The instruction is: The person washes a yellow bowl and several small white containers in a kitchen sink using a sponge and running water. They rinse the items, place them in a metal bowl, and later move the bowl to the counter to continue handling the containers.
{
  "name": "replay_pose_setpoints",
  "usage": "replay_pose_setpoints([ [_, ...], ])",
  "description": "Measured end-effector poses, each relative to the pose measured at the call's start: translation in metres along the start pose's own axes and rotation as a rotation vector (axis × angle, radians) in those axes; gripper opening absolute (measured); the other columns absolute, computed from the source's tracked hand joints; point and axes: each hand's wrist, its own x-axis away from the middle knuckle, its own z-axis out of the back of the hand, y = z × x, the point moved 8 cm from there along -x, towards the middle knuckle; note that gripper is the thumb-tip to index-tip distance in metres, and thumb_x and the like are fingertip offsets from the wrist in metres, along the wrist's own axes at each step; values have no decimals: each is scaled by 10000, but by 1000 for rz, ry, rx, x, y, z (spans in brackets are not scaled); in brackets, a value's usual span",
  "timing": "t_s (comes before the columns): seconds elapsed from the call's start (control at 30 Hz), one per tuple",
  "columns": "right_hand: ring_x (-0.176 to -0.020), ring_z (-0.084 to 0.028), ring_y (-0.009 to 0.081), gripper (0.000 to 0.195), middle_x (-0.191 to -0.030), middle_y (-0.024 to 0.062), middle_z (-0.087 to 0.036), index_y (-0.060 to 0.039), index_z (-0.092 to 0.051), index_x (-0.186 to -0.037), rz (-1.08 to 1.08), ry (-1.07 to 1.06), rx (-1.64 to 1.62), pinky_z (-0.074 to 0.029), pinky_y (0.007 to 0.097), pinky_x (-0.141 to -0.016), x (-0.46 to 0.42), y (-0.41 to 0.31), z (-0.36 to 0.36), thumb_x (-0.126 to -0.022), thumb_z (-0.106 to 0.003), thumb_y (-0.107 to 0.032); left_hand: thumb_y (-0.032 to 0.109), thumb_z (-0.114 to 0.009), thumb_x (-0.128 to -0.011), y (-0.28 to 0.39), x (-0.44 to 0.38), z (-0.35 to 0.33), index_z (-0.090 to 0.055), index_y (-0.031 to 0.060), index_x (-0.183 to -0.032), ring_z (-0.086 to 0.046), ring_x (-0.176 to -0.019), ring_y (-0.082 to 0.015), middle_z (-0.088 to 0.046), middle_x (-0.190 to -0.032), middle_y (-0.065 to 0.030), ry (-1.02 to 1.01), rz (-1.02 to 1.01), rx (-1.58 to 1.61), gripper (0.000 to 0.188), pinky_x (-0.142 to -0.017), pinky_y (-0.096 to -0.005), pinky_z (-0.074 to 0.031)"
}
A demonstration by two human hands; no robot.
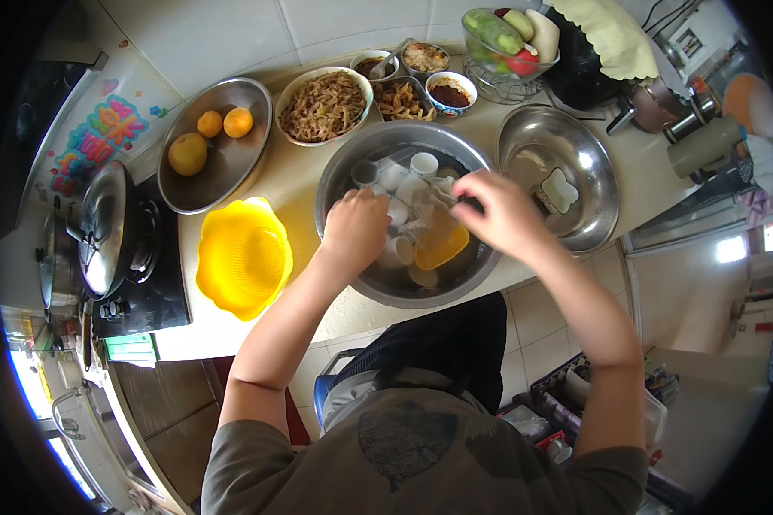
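A large metal basin [407, 297] in front of me holds water with several white cups [424, 165], a yellow plastic container [443, 247] and a thin whitish cloth or net [430, 215]. My left hand [359, 222] is over the basin's left part, fingers curled down; its fingertips are hidden. My right hand [499, 209] is over the right rim, its fingers bent around a small dark thing that I cannot make out. The whitish cloth reaches up close to the right fingertips; whether they pinch it is unclear.
A yellow colander [245, 257] and a metal bowl with fruit [248, 167] stand left. On the right, another metal bowl [522, 138] holds a small scalloped dish [559, 191]. Behind are food bowls [367, 90] and a glass vegetable bowl [547, 61]. A stove [161, 302] is far left.
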Motion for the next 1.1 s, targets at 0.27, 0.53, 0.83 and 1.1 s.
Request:
replay_pose_setpoints([
  [0.27,-915,-609,304,170,-1003,157,-577,-3,-613,-907,91,-185,533,-544,369,-729,-7,1,-85,-742,-575,-22,163,-570,-820,48,5,-47,-592,-24,-988,-639,-864,-369,-656,-924,-207,-430,-52,122,253,-790,-428,-504],
  [0.53,-948,-587,344,135,-976,200,-613,22,-659,-781,79,-406,346,-490,399,-823,9,18,-122,-682,-575,-16,85,-562,-797,22,-29,-81,-532,-82,-1090,-648,-935,-358,-641,-1006,-253,-341,164,169,338,-816,-408,-519],
  [0.83,-979,-622,225,311,-1014,171,-639,22,-552,-1140,-765,-36,-610,-488,355,-826,3,72,-145,-832,-529,-6,113,-620,-794,0,-34,-100,-492,-131,-1115,-644,-953,-340,-580,-1105,-282,-596,369,842,423,-651,-405,-593],
  [1.1,-1027,-576,369,330,-1185,191,-549,17,-619,-1043,-129,54,-269,-480,383,-866,-22,-10,-72,-729,-529,67,-93,-510,-742,18,-17,-50,-174,164,-1346,-578,-1004,-281,-434,-1207,-114,-477,456,1563,737,-758,-485,-570],
])
